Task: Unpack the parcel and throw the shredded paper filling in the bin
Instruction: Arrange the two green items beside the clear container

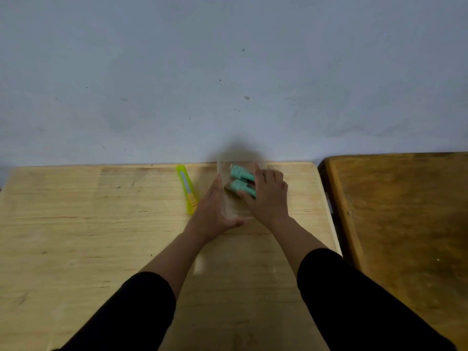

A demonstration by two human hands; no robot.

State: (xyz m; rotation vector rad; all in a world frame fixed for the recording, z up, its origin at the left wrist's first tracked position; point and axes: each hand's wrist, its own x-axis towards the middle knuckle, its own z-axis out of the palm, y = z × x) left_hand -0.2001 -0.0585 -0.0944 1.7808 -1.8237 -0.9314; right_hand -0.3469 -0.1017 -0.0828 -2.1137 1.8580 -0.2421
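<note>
A small clear plastic box lies on the light wooden table near its far edge. Two teal cylindrical items lie inside it, at its far end. My left hand grips the box's left side and near corner. My right hand rests on top of the box over the teal items, fingers spread. The picture is blurred around the box. No shredded paper and no bin are visible.
A yellow-green utility knife lies just left of my left hand. A darker wooden table stands to the right, across a narrow gap. A grey wall rises behind both tables.
</note>
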